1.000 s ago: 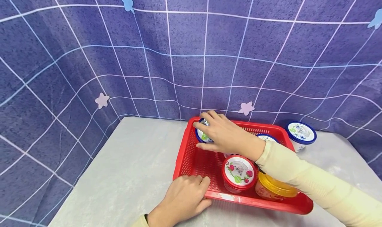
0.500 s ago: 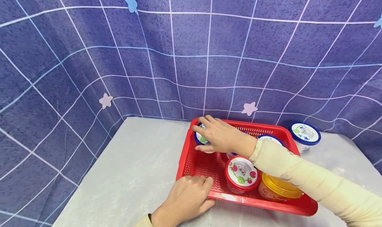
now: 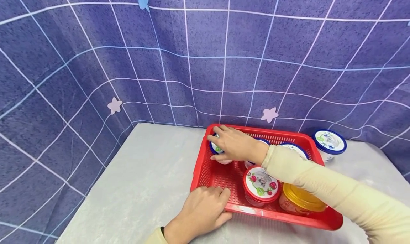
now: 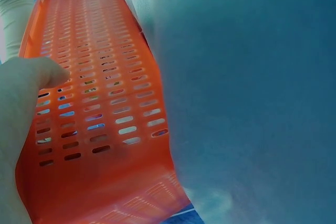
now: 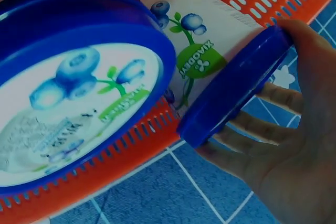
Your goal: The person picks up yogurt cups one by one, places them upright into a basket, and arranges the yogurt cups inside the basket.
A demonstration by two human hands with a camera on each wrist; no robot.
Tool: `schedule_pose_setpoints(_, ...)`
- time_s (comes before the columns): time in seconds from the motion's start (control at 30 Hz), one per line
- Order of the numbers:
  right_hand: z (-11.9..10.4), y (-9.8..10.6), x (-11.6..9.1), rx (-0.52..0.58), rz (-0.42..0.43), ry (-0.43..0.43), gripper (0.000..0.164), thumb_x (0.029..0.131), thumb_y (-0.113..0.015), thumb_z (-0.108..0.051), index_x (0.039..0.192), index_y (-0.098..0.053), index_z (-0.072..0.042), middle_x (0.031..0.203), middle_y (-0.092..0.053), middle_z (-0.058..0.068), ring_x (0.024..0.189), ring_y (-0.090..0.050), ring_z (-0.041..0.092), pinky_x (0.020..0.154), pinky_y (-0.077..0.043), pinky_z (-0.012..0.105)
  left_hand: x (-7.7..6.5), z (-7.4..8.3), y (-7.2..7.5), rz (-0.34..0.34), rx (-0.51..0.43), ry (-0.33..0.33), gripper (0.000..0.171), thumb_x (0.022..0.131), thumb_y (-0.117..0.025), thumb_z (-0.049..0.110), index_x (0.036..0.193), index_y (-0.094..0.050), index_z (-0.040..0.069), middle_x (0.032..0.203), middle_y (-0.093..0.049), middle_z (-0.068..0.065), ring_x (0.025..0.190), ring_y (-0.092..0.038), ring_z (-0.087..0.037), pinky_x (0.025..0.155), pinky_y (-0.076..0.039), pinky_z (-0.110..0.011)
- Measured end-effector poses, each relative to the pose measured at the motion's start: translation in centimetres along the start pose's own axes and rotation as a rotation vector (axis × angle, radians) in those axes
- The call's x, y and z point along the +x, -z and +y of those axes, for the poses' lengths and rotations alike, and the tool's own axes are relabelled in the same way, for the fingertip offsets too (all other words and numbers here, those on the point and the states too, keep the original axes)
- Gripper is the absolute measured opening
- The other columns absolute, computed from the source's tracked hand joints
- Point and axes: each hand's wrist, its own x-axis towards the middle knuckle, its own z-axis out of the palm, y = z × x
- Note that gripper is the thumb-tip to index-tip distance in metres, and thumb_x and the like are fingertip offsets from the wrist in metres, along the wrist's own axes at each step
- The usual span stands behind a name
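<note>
A red plastic basket (image 3: 221,178) with slotted walls sits on the pale table. My left hand (image 3: 203,208) grips its near rim toward the left end, with the thumb (image 4: 50,74) on the outer wall. At the basket's back left corner, my right hand (image 3: 235,142) holds a blue-lidded tub (image 5: 197,51) with blueberry pictures, its fingers around the lid (image 5: 236,87). Close to my right wrist are two more blue-lidded tubs, one of them a large-looking tub (image 5: 79,93) in the right wrist view. My right hand and sleeve partly hide these tubs from above.
Inside the basket's front part stand a red-lidded tub (image 3: 261,183) with raspberry pictures and a yellow-lidded tub (image 3: 302,199). Outside, behind the basket's right end, is another blue-lidded tub (image 3: 330,141). A purple-blue curtain (image 3: 160,76) hangs behind the table (image 3: 141,180).
My right hand and its tub have shifted slightly toward the basket's back left corner. A tub beside the right wrist shows more. My left hand stays on the rim; the head view has moved a little.
</note>
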Motion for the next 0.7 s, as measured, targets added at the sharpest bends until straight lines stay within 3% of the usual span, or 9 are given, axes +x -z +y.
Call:
schedule_pose_setpoints(0.27,0.0,-0.9,-0.1,0.028,-0.104,-0.041,0.064,0.088,-0.067,-0.052,0.13,-0.058,-0.005,0.12,-0.059,0.019,0.107,-0.063,0.036,0.09,-0.052,0.044,0.0,0.0,0.0,0.002,0.019,-0.004,0.042,0.074,-0.071,0.054,0.076,-0.048,0.019,0.058,-0.048,0.008,0.052,-0.056,-0.012,0.043,-0.032,-0.028)
schedule_pose_setpoints(0.53,0.2,-1.4,-0.4,0.004,-0.09,-0.066,0.06,0.089,-0.067,-0.05,0.127,-0.058,-0.005,0.113,-0.06,0.016,0.104,-0.061,0.033,0.089,-0.052,0.044,0.0,0.0,-0.1,0.028,0.005,-0.008,0.041,0.072,-0.071,0.052,0.073,-0.045,0.019,0.057,-0.045,0.009,0.05,-0.054,-0.012,0.042,-0.029,-0.026)
schedule_pose_setpoints(0.7,0.1,-1.4,-0.6,0.014,-0.118,-0.101,0.065,0.09,-0.063,-0.055,0.132,-0.057,-0.006,0.12,-0.059,0.016,0.113,-0.058,0.034,0.094,-0.05,0.046,0.0,0.0,-0.2,0.056,-0.007,-0.005,0.041,0.071,-0.071,0.051,0.073,-0.045,0.019,0.057,-0.045,0.009,0.051,-0.054,-0.012,0.043,-0.03,-0.027)
